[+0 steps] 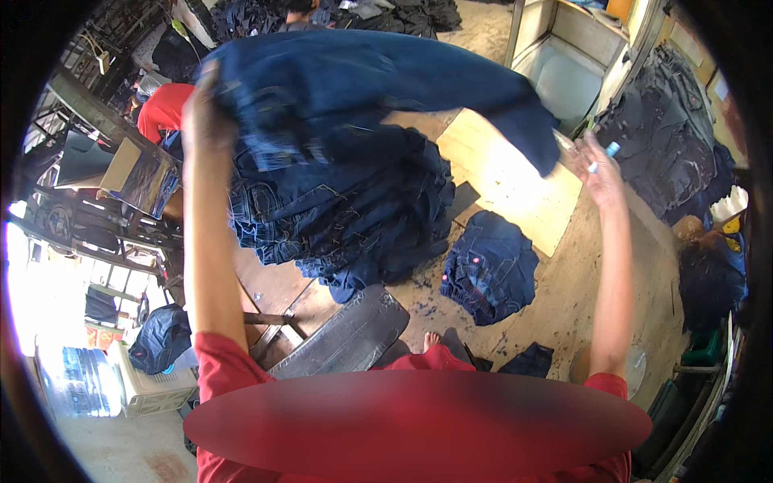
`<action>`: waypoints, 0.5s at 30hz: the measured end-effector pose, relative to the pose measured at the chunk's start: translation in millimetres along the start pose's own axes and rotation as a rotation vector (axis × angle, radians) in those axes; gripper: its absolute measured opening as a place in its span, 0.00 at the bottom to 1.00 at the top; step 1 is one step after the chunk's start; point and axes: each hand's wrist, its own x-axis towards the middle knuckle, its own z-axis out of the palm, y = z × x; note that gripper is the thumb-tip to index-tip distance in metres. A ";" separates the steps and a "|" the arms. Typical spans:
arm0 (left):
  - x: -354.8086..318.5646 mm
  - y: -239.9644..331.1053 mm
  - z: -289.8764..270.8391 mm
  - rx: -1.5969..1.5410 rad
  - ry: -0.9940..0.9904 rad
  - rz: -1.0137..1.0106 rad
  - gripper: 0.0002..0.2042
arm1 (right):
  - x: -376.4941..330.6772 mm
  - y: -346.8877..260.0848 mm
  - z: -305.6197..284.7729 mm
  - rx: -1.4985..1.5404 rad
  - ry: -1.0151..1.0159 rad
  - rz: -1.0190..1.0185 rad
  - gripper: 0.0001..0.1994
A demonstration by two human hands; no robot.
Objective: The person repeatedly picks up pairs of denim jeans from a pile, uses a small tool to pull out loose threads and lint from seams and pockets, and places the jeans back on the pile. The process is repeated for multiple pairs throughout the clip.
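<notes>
Cluttered denim workshop floor: left hand [203,109] clenched on raised dark jeans [362,84] mid-fling over stacked jeans pile [346,209], right hand [600,165] fingers loosely pinching small blue-capped marker [605,154], off the cloth; next likely needs laying garment flat.

A pair of jeans [362,84] hangs above a pile of jeans [346,213]; to the right, folded jeans [489,270] lie on the floor [564,282].

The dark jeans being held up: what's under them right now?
Under the raised jeans, gripped by the left hand, sits a pile of folded dark jeans. The pile's far side and whatever supports it are covered.
</notes>
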 end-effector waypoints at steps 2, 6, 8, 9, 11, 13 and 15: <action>-12.9 47.6 -57.8 0.172 0.251 -0.134 0.18 | 4.4 48.1 15.3 -0.130 -0.091 0.058 0.22; -40.2 4.9 -172.8 1.740 0.697 0.534 0.39 | 23.3 197.3 -12.4 -0.227 -0.164 0.276 0.23; -51.3 -66.3 -224.6 2.142 0.267 0.811 0.46 | 27.5 286.0 -35.5 -0.476 -0.056 0.323 0.17; -51.1 -102.4 -247.0 2.441 0.091 0.348 0.43 | 24.2 329.4 -47.4 -0.636 0.016 0.333 0.16; -60.1 -152.5 -287.8 2.546 0.132 0.352 0.41 | 12.3 402.7 -71.6 -1.259 -0.059 0.305 0.15; -51.5 -154.1 -321.2 2.526 0.121 0.400 0.38 | -15.4 466.5 -87.0 -1.504 -0.165 0.193 0.18; -44.8 -147.0 -349.5 2.354 0.044 0.582 0.38 | -39.7 513.4 -97.0 -1.762 -0.320 0.182 0.26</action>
